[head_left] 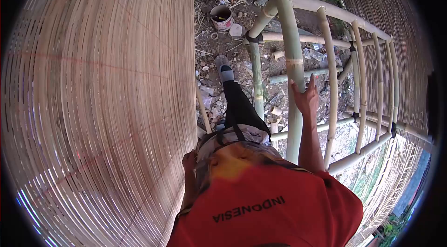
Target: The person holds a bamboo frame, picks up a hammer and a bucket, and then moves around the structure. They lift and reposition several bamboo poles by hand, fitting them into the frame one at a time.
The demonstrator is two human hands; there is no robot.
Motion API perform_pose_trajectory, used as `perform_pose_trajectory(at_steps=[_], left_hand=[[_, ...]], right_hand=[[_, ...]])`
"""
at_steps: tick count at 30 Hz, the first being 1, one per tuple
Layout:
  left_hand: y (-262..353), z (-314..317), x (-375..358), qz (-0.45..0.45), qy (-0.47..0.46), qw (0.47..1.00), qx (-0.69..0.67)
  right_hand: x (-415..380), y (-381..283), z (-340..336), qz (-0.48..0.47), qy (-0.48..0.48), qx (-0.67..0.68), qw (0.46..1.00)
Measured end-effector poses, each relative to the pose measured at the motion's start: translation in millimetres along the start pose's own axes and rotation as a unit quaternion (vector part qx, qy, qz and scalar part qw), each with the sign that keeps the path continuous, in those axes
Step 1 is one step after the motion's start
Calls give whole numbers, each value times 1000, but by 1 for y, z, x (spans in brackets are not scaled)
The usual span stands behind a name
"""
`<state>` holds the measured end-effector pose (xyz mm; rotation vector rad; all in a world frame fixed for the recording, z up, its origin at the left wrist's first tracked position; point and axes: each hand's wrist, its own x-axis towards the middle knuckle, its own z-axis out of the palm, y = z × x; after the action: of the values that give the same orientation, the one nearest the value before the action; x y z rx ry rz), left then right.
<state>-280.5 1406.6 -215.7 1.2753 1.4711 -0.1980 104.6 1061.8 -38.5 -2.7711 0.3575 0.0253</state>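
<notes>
My right hand is against a thick green bamboo post of a frame. Its thumb side touches the post, and its visible fingers are stretched apart. Low at my left side, my left hand is beside the edge of a large slatted bamboo screen. That hand is small and dark in view, so its fingers and any contact with the screen cannot be made out. The bamboo frame has a long top rail, thinner uprights and dark bindings at several joints.
A bucket with things inside stands ahead on littered ground. Cut bamboo pieces and plastic scraps lie about. My shoe is between the screen and the frame. Another slatted wall rises at the right.
</notes>
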Motion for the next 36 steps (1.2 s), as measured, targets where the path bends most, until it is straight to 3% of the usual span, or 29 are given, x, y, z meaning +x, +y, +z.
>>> perform_pose_trajectory(at_steps=[1,2,3,4,5,6,7,8,9,10,11,12,17,21,24,30,36], left_hand=[[7,3,15,66,-8,964,256],[1,0,36,125,-19,859,496],[-31,-14,46,119,-20,858,500],[-124,-109,2,44,1,933,356],[-56,-11,118,-32,23,978,205],[-31,-2,124,-47,-17,998,-33],[-29,-81,23,-50,-13,998,-22],[0,-74,19,43,-20,996,76],[51,13,121,131,-28,976,171],[109,29,98,122,-27,976,176],[197,56,80,-77,17,995,57],[208,63,99,-68,9,997,-15],[336,112,136,17,16,992,126],[411,142,182,46,2,986,163],[448,163,234,29,-35,986,162],[574,222,281,43,-108,976,186],[664,274,292,48,-165,975,142]], right_hand=[[22,-16,2,-2,5,17,1000],[45,-31,6,5,-4,18,1000],[68,-41,16,8,-11,16,1000],[90,-51,27,5,7,19,1000],[106,-60,34,6,25,20,999],[120,-68,36,15,16,19,1000],[132,-77,39,30,-9,38,999],[145,-88,40,42,-31,58,997],[154,-96,40,45,-36,55,997],[157,-102,37,85,-58,51,993],[159,-106,33,124,-77,47,988],[160,-104,35,107,-64,43,991],[172,-114,36,140,-70,27,987],[176,-102,48,105,-49,39,993],[177,-100,50,147,-79,65,984],[218,-140,58,140,-8,-9,990],[243,-154,60,214,-40,23,976]])
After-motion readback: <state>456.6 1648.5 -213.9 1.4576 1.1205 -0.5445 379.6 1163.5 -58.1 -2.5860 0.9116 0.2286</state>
